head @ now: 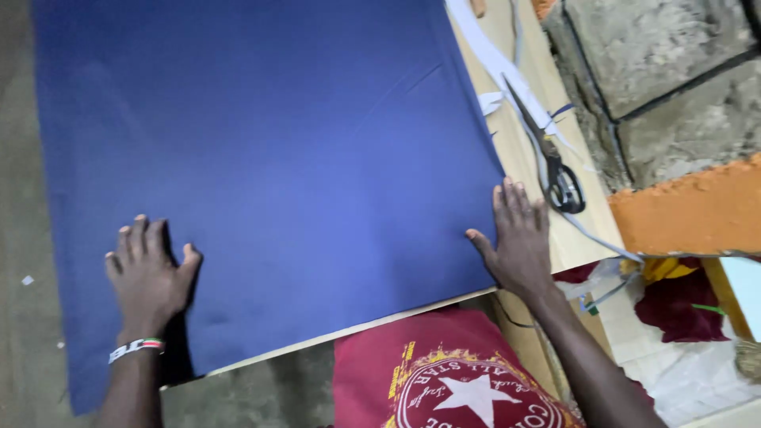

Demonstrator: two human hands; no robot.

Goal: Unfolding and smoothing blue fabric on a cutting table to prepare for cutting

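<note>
Your left hand (151,277) lies flat and open on the large sheet of dark blue cloth (269,158), fingers spread, palm pressing down near the cloth's near edge; it grips nothing. Your right hand (519,242) is likewise open and flat, resting on the cloth's right edge where it meets the pale wooden desk (519,150). The cloth covers most of the desk and hangs over its left side. It looks thin, soft and limp, so it should slide and wrinkle easily; flat palms or a pinch at an edge or corner would likely control it best. Just right of the cloth lie black-handled scissors (555,170) across long white fabric strips (495,63). No container shows anywhere near the cloth.
</note>
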